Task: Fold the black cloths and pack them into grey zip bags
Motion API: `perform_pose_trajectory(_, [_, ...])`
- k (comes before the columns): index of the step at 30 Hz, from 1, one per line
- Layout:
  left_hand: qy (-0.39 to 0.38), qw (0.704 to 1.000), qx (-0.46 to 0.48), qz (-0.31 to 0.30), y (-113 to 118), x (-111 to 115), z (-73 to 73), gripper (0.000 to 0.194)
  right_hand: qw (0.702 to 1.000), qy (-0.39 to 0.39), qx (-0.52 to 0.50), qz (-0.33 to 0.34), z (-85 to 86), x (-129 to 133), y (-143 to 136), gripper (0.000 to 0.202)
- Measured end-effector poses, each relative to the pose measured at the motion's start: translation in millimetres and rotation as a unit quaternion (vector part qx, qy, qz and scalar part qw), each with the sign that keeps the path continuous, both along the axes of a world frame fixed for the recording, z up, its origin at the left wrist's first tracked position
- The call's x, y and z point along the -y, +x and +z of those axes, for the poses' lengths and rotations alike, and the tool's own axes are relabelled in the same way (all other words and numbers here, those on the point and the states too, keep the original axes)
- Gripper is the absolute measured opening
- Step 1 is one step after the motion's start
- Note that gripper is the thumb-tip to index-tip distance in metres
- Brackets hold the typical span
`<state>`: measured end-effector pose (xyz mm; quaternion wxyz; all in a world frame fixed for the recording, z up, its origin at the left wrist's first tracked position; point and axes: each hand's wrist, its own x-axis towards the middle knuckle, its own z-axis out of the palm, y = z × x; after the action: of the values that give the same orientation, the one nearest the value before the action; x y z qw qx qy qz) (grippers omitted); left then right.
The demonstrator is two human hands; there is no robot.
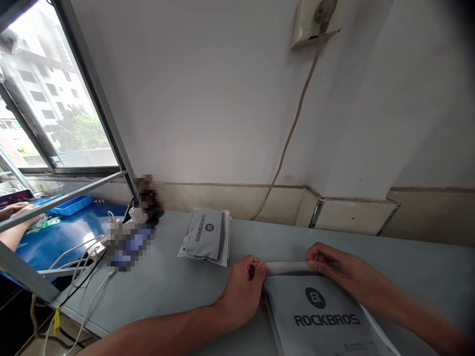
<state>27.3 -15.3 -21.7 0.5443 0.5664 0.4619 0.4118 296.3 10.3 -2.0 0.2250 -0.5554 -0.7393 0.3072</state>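
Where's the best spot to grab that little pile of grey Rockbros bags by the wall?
The stack of flat grey printed plastic pouches lies flat on the grey table, so nothing sticks up to grab. Probably best to come from the near side and pinch its near short edge, thumb on top and fingers slid underneath, where the layers overhang slightly.
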Motion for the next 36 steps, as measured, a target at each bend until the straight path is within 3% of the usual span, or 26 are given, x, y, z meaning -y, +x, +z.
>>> perform_pose_trajectory(15, [-0.011, 1.000, 0.026, -0.012, -2, 3, 4.4, 0.031, 0.994, -0.078, -0.077, -0.006, -6.8, -10, 15, 0.050])
perform_pose_trajectory(36, [-0.005, 0.999, 0.024, -0.027, -3, 4, 4.5, 0.035, 0.995, -0.044, -0.088, 0.000, 3.3, -7, 11, 0.051])
